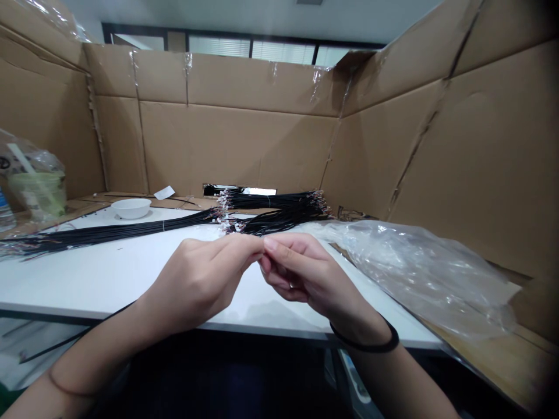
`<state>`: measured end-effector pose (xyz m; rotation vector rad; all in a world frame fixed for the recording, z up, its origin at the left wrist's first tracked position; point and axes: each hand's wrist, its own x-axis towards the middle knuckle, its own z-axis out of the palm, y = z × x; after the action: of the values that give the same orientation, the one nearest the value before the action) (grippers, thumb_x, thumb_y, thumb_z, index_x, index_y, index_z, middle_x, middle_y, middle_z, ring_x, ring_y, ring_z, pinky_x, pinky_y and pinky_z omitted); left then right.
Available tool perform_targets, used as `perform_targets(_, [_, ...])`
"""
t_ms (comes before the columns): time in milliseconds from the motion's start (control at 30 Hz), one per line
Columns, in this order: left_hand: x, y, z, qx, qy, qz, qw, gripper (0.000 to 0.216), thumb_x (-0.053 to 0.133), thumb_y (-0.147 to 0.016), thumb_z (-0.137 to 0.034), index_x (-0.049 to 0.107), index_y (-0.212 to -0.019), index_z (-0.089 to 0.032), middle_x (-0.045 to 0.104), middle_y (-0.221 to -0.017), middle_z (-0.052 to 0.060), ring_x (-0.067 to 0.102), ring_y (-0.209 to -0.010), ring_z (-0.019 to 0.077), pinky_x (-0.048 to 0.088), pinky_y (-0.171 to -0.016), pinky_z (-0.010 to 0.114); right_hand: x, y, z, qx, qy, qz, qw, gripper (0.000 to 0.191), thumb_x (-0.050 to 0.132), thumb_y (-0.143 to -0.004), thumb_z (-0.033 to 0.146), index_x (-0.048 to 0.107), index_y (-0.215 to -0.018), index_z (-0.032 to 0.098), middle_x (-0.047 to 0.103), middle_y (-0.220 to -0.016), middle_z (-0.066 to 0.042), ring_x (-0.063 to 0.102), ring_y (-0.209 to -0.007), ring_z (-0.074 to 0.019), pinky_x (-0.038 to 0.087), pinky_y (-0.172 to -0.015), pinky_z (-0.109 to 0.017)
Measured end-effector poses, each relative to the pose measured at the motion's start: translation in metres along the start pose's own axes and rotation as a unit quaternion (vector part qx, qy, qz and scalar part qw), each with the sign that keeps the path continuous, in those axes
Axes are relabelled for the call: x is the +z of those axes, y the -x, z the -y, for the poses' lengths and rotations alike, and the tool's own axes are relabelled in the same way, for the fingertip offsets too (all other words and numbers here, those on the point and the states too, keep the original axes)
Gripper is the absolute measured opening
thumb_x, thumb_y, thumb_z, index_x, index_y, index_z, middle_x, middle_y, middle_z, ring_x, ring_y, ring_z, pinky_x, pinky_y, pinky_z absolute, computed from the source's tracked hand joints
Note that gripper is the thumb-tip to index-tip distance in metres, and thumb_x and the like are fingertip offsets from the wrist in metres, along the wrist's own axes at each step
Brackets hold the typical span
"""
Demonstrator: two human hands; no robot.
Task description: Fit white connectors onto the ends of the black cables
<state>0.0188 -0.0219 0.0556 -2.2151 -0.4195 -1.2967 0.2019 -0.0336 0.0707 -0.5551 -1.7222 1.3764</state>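
My left hand [205, 279] and my right hand [301, 267] meet fingertip to fingertip above the front part of the white table [131, 273]. Both are closed in a pinch. Whatever lies between the fingertips is too small or too hidden to name. A thin black cable [56, 344] shows behind my left forearm, below the table's edge; I cannot tell whether it runs up into my hand. Beyond the hands lie bundles of black cables [279, 212] with white connectors at their ends. Another tied cable bundle [131, 228] stretches along the left side.
A white bowl [131, 208] stands at the back left. Crumpled clear plastic [419, 267] covers the right side. At far left are a greenish cup with a straw [41, 189] and a bottle [5, 212]. Cardboard walls [227, 134] enclose the table on three sides.
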Motion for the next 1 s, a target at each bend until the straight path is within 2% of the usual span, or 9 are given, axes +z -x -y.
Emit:
perform_targets(167, [-0.001, -0.004, -0.003, -0.03, 0.063, -0.017, 0.997, 0.012, 0.056, -0.091, -0.005, 0.06, -0.095, -0.016, 0.072, -0.079, -0.002, 0.064, -0.063, 0.0074, 0.048, -0.059, 0.016, 0.003, 0.001, -0.001, -0.027, 0.059, -0.022, 0.998, 0.034, 0.05, -0.094, 0.039, 0.051, -0.068, 0.017, 0.032, -0.048, 0.008, 0.021, -0.039, -0.0051, 0.016, -0.034, -0.018])
perform_targets(267, [-0.001, -0.006, -0.006, -0.077, 0.112, -0.017, 0.991, 0.009, 0.059, -0.09, -0.009, 0.06, -0.092, -0.017, 0.07, -0.073, -0.004, 0.063, -0.058, 0.0056, 0.049, -0.057, 0.014, 0.006, 0.004, -0.001, -0.08, 0.169, -0.064, 0.98, 0.035, 0.042, -0.097, 0.036, 0.049, -0.068, 0.018, 0.037, -0.054, 0.005, 0.031, -0.043, -0.0078, 0.023, -0.039, -0.021])
perform_targets(333, [-0.001, -0.005, -0.007, -0.104, 0.132, -0.018, 0.986, 0.011, 0.061, -0.089, -0.009, 0.058, -0.097, -0.017, 0.07, -0.073, -0.005, 0.064, -0.057, 0.0061, 0.049, -0.057, 0.014, 0.008, 0.006, -0.002, -0.135, 0.276, -0.087, 0.948, 0.032, 0.039, -0.096, 0.031, 0.046, -0.067, 0.019, 0.039, -0.057, 0.004, 0.035, -0.047, -0.009, 0.027, -0.043, -0.023])
perform_targets(433, [0.0, -0.003, -0.006, -0.118, 0.148, -0.02, 0.982, 0.017, 0.062, -0.088, -0.009, 0.056, -0.102, -0.016, 0.069, -0.075, -0.003, 0.065, -0.058, 0.0073, 0.05, -0.057, 0.015, 0.009, 0.007, -0.004, -0.213, 0.431, -0.113, 0.869, 0.022, 0.039, -0.09, 0.022, 0.041, -0.069, 0.02, 0.038, -0.058, 0.005, 0.033, -0.049, -0.0095, 0.027, -0.048, -0.025])
perform_targets(533, [-0.001, -0.003, -0.007, -0.113, 0.159, -0.012, 0.981, 0.013, 0.06, -0.088, -0.009, 0.056, -0.098, -0.016, 0.066, -0.073, -0.003, 0.06, -0.055, 0.0058, 0.048, -0.054, 0.015, 0.009, 0.007, -0.005, -0.239, 0.523, -0.117, 0.81, 0.015, 0.04, -0.086, 0.017, 0.039, -0.071, 0.02, 0.039, -0.058, 0.005, 0.033, -0.048, -0.0094, 0.025, -0.048, -0.025])
perform_targets(700, [-0.006, -0.005, -0.01, -0.114, 0.168, 0.012, 0.979, 0.01, 0.053, -0.087, -0.007, 0.058, -0.09, -0.015, 0.062, -0.066, -0.004, 0.046, -0.047, 0.0048, 0.039, -0.045, 0.016, 0.01, 0.005, -0.007, -0.247, 0.576, -0.115, 0.771, 0.014, 0.038, -0.086, 0.015, 0.039, -0.074, 0.021, 0.042, -0.056, 0.006, 0.035, -0.045, -0.0096, 0.025, -0.046, -0.024])
perform_targets(833, [-0.007, -0.004, -0.01, -0.117, 0.187, 0.01, 0.975, 0.015, 0.05, -0.085, -0.005, 0.057, -0.094, -0.015, 0.062, -0.066, -0.003, 0.049, -0.048, 0.0062, 0.039, -0.044, 0.017, 0.012, 0.004, -0.008, -0.261, 0.591, -0.123, 0.753, 0.014, 0.038, -0.086, 0.015, 0.041, -0.074, 0.02, 0.042, -0.055, 0.005, 0.035, -0.045, -0.0099, 0.026, -0.045, -0.024])
perform_targets(1000, [-0.005, -0.004, -0.011, -0.115, 0.2, -0.002, 0.973, 0.022, 0.052, -0.081, -0.001, 0.05, -0.098, -0.016, 0.049, -0.056, -0.009, 0.034, -0.043, 0.0041, 0.031, -0.039, 0.015, 0.012, 0.003, -0.008, -0.275, 0.599, -0.131, 0.741, 0.017, 0.038, -0.086, 0.014, 0.037, -0.071, 0.022, 0.04, -0.054, 0.005, 0.033, -0.044, -0.0097, 0.025, -0.045, -0.024])
